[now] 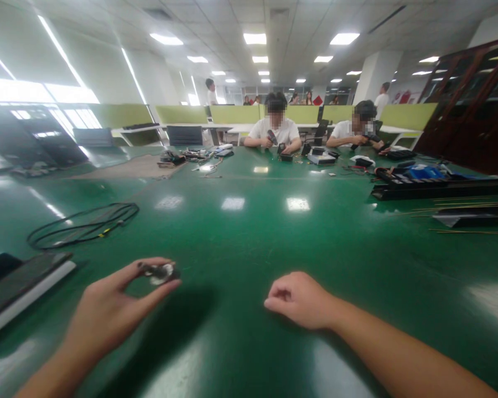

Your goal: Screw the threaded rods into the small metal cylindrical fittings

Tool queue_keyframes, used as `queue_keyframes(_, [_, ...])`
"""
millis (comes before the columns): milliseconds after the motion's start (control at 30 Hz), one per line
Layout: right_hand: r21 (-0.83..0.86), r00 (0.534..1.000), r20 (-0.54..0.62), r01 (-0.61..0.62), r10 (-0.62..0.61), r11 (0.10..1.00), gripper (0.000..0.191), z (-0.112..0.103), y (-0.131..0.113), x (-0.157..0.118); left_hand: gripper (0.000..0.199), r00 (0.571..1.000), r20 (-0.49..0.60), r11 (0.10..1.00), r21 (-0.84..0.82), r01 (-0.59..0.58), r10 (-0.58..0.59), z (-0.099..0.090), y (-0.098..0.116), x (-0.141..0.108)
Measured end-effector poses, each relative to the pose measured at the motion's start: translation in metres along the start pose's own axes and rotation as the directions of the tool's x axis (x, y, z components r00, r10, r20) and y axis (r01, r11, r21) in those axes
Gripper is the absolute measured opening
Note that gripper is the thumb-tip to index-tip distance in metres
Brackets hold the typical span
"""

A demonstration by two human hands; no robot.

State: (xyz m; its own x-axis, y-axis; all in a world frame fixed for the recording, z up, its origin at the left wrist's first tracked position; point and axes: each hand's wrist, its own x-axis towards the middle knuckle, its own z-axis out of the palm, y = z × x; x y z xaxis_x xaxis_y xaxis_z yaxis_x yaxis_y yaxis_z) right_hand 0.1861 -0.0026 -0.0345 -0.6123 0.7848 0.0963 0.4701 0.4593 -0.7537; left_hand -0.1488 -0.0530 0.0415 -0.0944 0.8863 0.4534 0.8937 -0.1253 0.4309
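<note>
Between the thumb and fingers of my left hand (pixel 118 301) is a small dark and silvery metal part (pixel 160 273), held above the green tabletop (pixel 216 237). Its exact shape is blurred. My right hand (pixel 299 300) rests at or just over the table to the right, its fingers curled in and closed. Whether anything small sits inside those fingers is hidden. A wide gap separates the two hands.
A coiled black cable (pixel 83 225) lies at the left, with a dark flat device (pixel 29 282) nearer. Black channels (pixel 440 189) and thin rods (pixel 473 231) are at the right. Across the table, two people handle tools beside scattered parts (pixel 321 156).
</note>
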Motion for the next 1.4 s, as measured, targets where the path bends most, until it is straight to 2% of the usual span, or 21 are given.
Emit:
queue_keyframes(100, [0.188,0.997,-0.01,-0.068,0.071,0.98,0.014,0.0,0.006,0.002,0.037,0.963,0.122,0.95,-0.234,-0.207,0.24,0.036,0.048,0.02])
queue_keyframes(133, [0.268,0.994,-0.04,-0.085,0.099,0.96,0.013,0.001,0.009,0.004,0.034,0.942,0.166,0.924,-0.303,-0.234,0.293,0.049,0.063,0.024])
queue_keyframes(200, [0.413,0.973,-0.166,-0.079,0.16,0.907,0.024,0.001,0.016,0.009,0.025,0.907,0.216,0.881,-0.399,-0.255,0.361,0.075,0.086,0.027])
queue_keyframes(300, [0.559,0.904,-0.335,-0.035,0.265,0.828,0.025,0.0,0.025,0.015,0.021,0.896,0.232,0.85,-0.47,-0.237,0.378,0.11,0.098,0.02])
queue_keyframes(400, [0.629,0.853,-0.396,-0.017,0.34,0.777,0.029,-0.002,0.029,0.017,0.021,0.89,0.228,0.815,-0.534,-0.225,0.394,0.13,0.096,0.007])
queue_keyframes(467, [0.632,0.851,-0.405,-0.004,0.335,0.775,0.031,-0.001,0.028,0.016,0.022,0.876,0.232,0.786,-0.575,-0.227,0.423,0.132,0.092,0.001])
queue_keyframes(600, [0.602,0.885,-0.368,-0.008,0.287,0.798,0.033,0.002,0.025,0.012,0.028,0.855,0.244,0.762,-0.604,-0.234,0.457,0.126,0.087,0.0])
queue_keyframes(800, [0.532,0.903,-0.356,-0.014,0.239,0.847,0.024,0.003,0.023,0.009,0.029,0.836,0.251,0.752,-0.608,-0.256,0.488,0.124,0.083,0.005])
queue_keyframes(867, [0.475,0.907,-0.366,-0.01,0.207,0.88,0.022,0.003,0.02,0.008,0.027,0.828,0.254,0.744,-0.615,-0.259,0.499,0.124,0.083,0.005])
queue_keyframes(1133, [0.205,0.933,-0.358,0.032,0.044,0.978,0.039,0.003,0.004,0.0,0.031,0.78,0.322,0.733,-0.636,-0.24,0.536,0.125,0.084,0.004])
queue_keyframes(1300, [0.18,0.928,-0.371,0.035,0.035,0.983,0.042,0.004,0.002,0.0,0.032,0.783,0.334,0.747,-0.622,-0.235,0.525,0.126,0.083,0.005])
queue_keyframes(1400, [0.205,0.929,-0.367,0.042,0.037,0.978,0.044,0.005,0.002,0.001,0.04,0.818,0.325,0.77,-0.604,-0.207,0.475,0.128,0.083,0.003])
